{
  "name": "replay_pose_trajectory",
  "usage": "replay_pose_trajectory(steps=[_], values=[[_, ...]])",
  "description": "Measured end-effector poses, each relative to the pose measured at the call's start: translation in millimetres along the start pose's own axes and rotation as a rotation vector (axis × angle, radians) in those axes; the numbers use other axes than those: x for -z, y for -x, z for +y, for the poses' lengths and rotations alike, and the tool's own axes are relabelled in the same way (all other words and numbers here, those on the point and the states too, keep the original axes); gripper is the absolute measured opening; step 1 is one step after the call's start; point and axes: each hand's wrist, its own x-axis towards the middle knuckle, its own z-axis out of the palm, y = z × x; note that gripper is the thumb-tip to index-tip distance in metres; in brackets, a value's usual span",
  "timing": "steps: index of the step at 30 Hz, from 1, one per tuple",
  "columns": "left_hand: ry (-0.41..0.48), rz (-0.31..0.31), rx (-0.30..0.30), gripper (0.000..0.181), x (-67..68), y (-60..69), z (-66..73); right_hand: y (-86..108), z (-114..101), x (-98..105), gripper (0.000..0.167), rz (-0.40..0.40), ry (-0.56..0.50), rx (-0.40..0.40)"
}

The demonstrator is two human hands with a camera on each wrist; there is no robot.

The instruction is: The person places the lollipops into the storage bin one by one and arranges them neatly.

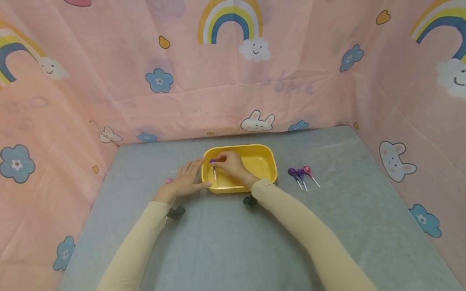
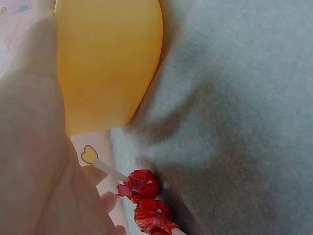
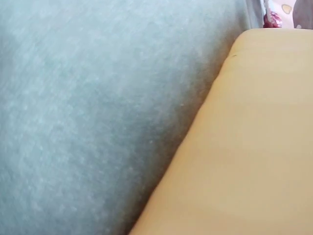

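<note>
My right hand [image 1: 232, 165] reaches over the left part of a yellow tray [image 1: 270, 161] and pinches a purple-wrapped lollipop [image 1: 212, 161], its white stick pointing down toward the near side. The left hand [image 1: 187, 180] has its fingers extended along the tray's left end, fingertips at the rim. Beside that hand, the left wrist view shows red-wrapped lollipops [image 2: 154, 215] on the cloth; in the head view the hand hides most of them, and one pink-red lollipop head [image 1: 169, 180] shows. The tray's outer wall [image 3: 244, 147] fills much of the right wrist view.
Two purple lollipops [image 1: 292, 171] and a pink-red lollipop [image 1: 307, 169] lie together right of the tray. Grey cloth [image 1: 218, 242] covers the table. Pink patterned curtains [image 1: 120, 81] stand behind and at both sides.
</note>
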Motion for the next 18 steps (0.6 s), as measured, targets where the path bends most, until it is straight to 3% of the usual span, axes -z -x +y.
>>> replay_pose_trajectory(steps=[18], values=[[0.017, -0.015, 0.019, 0.103, -2.4, -2.7, -4.6, -0.2, 2.5, -5.1, 0.025, -0.014, 0.198, 0.024]])
